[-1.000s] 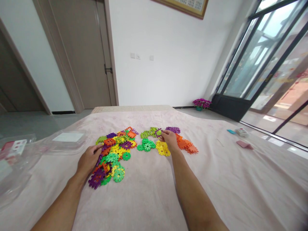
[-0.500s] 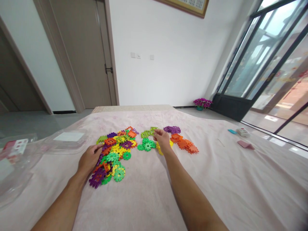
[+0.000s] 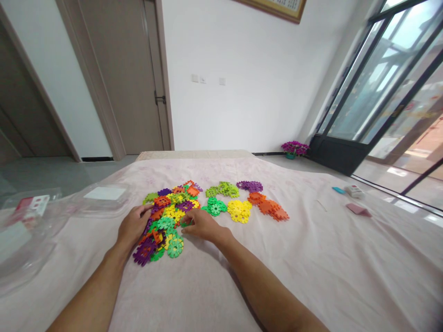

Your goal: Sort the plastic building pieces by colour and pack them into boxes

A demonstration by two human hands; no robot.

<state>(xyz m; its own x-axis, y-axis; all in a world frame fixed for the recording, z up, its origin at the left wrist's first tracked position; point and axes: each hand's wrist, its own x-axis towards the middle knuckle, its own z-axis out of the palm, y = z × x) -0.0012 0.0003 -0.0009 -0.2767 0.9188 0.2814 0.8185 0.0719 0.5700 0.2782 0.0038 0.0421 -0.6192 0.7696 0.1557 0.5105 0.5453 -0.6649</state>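
a pale pink cloth covers the wide surface [image 3: 180,299]; clear plastic packaging [image 3: 100,207] lies at its far left. left of centre sits a mixed pile of notched plastic pieces [image 3: 173,212]. the right hand [image 3: 204,224] is at the pile's right edge, thumb and fingers slightly parted around a green piece [image 3: 187,224]; whether it grips it i cannot tell. the left hand [image 3: 133,227], loosely curled, touches the pile's left side, its hold unclear. farther right lie orange [image 3: 270,207], yellow [image 3: 239,212], lime [image 3: 226,189], green [image 3: 215,207] and purple groups [image 3: 249,186].

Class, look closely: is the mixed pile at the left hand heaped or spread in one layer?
Heaped: the mixed pile has pieces of several colours overlapping, beside the left hand.
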